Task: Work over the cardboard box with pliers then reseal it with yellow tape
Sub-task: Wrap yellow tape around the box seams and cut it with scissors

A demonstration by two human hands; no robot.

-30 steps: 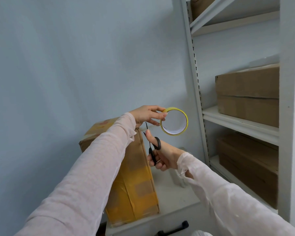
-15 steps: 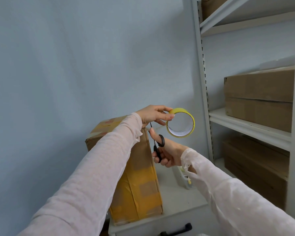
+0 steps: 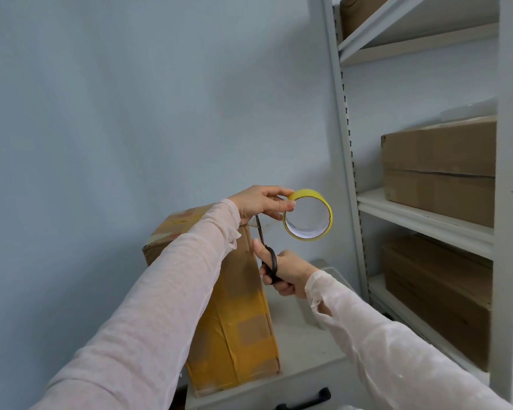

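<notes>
Two sleeved forearms enter from the bottom edge of the frame and converge at centre. Between them, at the bottom edge, a black drawer handle (image 3: 304, 399) is mounted on the front of a white table (image 3: 305, 347).

The cardboard box (image 3: 237, 321) stands on end on the table, left of centre. Yellow tape covers much of its lower face, and its top left part is hidden behind the left sleeve.

The right grip (image 3: 289, 272), just right of the box's upper half, is clenched around the black handles of a pair of scissors (image 3: 270, 263). The thumb passes through one handle loop. The blades point up and slightly left.

The left grip (image 3: 261, 204), directly above the right grip, pinches the yellow tape roll (image 3: 308, 214) between thumb and fingertips at the roll's left rim. The roll is held in the air, right of the box's top edge, with its open core facing the camera. A thin strip of tape (image 3: 271, 225) runs from the roll leftward to the top edge of the box. The scissor blades cross this strip. Whether the strip is cut through cannot be determined.

A pale blue wall (image 3: 131, 99) fills the left and centre background. A grey metal shelving rack (image 3: 342, 143) occupies the right of the frame. Brown cartons (image 3: 439, 170) sit on its shelves at three levels.
</notes>
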